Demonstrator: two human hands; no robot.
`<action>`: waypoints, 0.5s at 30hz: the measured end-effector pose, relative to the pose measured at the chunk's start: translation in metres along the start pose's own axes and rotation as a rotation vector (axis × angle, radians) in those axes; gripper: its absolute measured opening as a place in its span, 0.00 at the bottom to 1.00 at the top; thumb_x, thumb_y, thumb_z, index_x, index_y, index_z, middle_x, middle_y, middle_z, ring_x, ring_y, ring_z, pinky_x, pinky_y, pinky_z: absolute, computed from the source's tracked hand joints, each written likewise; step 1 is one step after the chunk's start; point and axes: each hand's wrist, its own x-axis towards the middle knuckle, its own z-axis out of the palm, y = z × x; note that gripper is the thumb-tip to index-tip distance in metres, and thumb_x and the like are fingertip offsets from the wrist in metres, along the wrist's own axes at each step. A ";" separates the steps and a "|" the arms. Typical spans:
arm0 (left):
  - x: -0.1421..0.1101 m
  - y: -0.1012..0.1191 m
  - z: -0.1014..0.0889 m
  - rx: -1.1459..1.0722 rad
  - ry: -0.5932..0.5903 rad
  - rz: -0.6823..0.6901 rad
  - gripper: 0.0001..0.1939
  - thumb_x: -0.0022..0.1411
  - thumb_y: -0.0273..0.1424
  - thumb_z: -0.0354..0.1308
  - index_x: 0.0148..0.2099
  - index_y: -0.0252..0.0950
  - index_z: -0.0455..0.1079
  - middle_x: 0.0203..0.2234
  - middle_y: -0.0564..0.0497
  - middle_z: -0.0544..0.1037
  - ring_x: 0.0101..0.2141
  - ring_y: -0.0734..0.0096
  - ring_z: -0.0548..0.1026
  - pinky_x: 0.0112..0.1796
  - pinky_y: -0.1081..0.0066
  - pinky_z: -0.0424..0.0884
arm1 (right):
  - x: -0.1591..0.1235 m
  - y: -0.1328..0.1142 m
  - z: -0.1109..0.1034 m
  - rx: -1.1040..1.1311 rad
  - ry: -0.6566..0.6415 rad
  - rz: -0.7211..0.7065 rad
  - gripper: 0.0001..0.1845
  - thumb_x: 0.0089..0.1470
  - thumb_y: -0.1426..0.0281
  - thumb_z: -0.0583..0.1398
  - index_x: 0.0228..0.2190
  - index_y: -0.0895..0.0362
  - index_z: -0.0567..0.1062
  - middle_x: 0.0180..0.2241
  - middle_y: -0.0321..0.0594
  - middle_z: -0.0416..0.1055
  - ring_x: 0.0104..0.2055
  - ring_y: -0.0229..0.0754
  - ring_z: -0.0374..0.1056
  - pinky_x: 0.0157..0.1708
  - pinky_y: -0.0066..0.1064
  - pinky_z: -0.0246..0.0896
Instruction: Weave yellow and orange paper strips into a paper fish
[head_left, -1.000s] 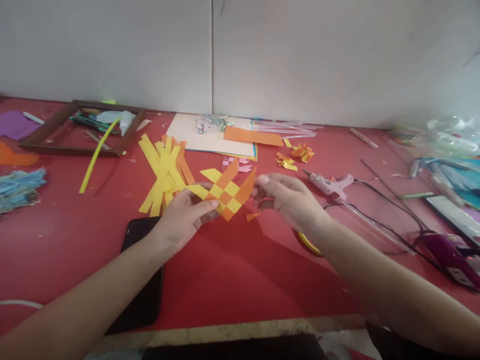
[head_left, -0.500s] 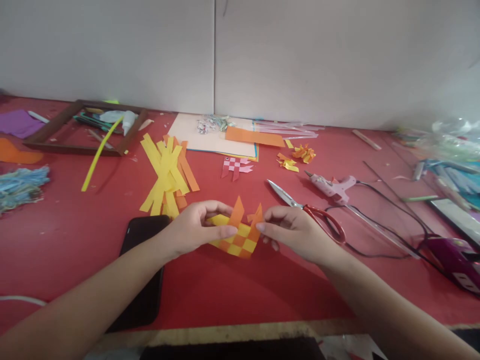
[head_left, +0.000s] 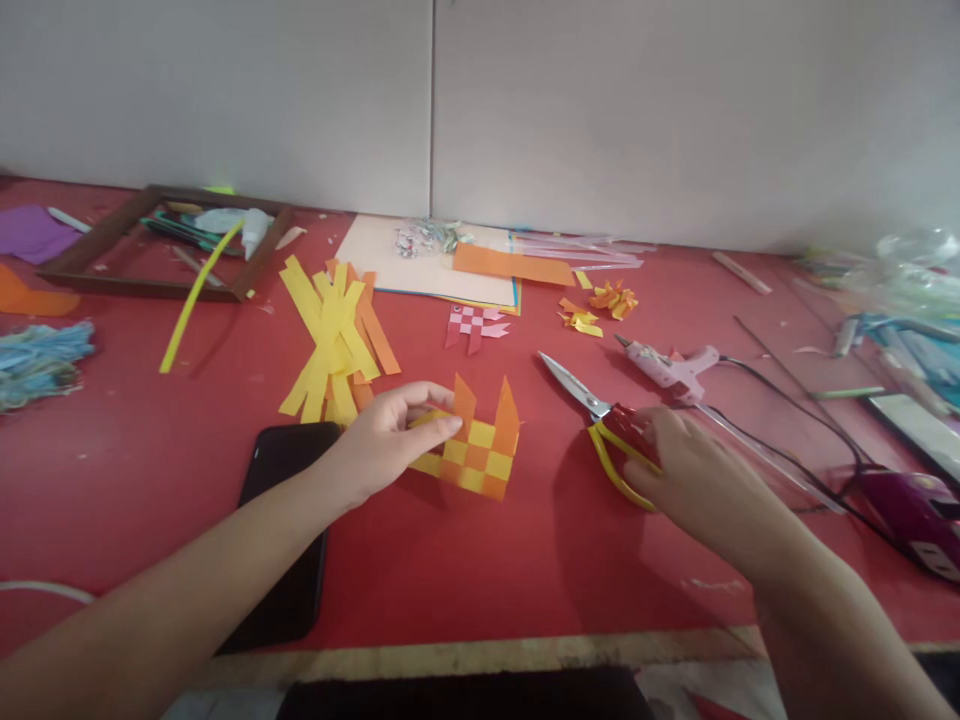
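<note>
My left hand (head_left: 386, 432) pinches a woven paper fish (head_left: 480, 455) between thumb and fingers, just above the table. The fish is checked in orange and yellow, with two pointed orange strips standing up; its left part is hidden by the fingers. On the right, my right hand (head_left: 694, 480) has its fingers closed at the handles of a pair of scissors (head_left: 574, 382), one handle yellow and one red. The blades rest on the table, pointing away to the left. Behind the fish lies a small pink and red woven fish (head_left: 471, 325).
Yellow paper strips (head_left: 330, 335) overlap orange ones at left, above a black phone (head_left: 289, 540). A pink glue gun (head_left: 667, 368) with its cord lies right of the scissors. Paper sheets (head_left: 420, 278), curled scraps (head_left: 613, 298) and a wooden frame (head_left: 127, 285) are farther back.
My right hand has let go of the woven fish and moved right onto the scissors' handles. The left hand has brought the fish lower and nearer and still holds it.
</note>
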 end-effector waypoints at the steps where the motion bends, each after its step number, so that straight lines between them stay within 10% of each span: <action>1: 0.000 0.001 0.000 -0.024 -0.001 -0.006 0.14 0.57 0.43 0.64 0.40 0.40 0.72 0.29 0.55 0.72 0.31 0.75 0.71 0.34 0.74 0.66 | 0.001 0.000 0.000 -0.032 -0.043 -0.008 0.06 0.50 0.66 0.56 0.27 0.56 0.67 0.27 0.43 0.70 0.29 0.44 0.66 0.28 0.32 0.52; 4: -0.001 0.005 0.001 -0.073 -0.010 -0.043 0.13 0.58 0.43 0.63 0.36 0.38 0.71 0.27 0.56 0.72 0.29 0.77 0.73 0.29 0.77 0.66 | 0.011 -0.002 0.000 -0.064 -0.111 0.029 0.08 0.48 0.64 0.57 0.28 0.56 0.66 0.28 0.45 0.70 0.28 0.46 0.65 0.27 0.33 0.49; 9: -0.002 0.005 0.001 -0.139 -0.032 -0.115 0.15 0.57 0.44 0.64 0.38 0.39 0.68 0.24 0.58 0.72 0.25 0.75 0.76 0.28 0.76 0.70 | 0.016 -0.021 -0.006 0.137 0.146 0.161 0.13 0.50 0.57 0.56 0.26 0.53 0.62 0.20 0.36 0.62 0.21 0.40 0.55 0.24 0.31 0.46; 15: -0.004 0.007 0.002 -0.037 -0.013 -0.060 0.16 0.59 0.44 0.62 0.39 0.38 0.66 0.29 0.55 0.75 0.30 0.70 0.78 0.27 0.74 0.71 | -0.016 -0.061 -0.028 0.364 0.032 -0.165 0.21 0.55 0.48 0.52 0.27 0.53 0.59 0.23 0.37 0.63 0.21 0.38 0.58 0.22 0.30 0.51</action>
